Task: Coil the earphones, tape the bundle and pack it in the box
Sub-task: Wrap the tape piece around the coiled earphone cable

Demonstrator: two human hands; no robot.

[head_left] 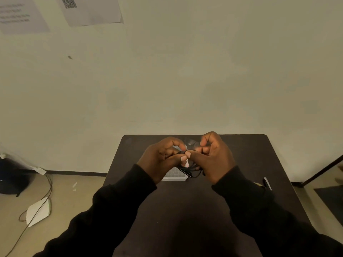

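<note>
Black earphones (192, 172) hang in loose loops between my two hands above the dark table (185, 210). My left hand (159, 158) pinches the cable from the left, thumb against fingers. My right hand (213, 156) grips the cable from the right, its thumb tip touching the left thumb. A small pale piece (186, 164), maybe tape, sticks out below the thumbs. Under the hands lies a clear plastic box (174, 176), partly hidden. A clear roll-like object (191, 142) sits behind the hands, mostly hidden.
A dark pen-like item (267, 183) lies near the table's right edge. The table's far edge meets the wall. On the floor at left lie a white object (39, 211), cables and a dark bag (13, 175). Papers hang on the wall.
</note>
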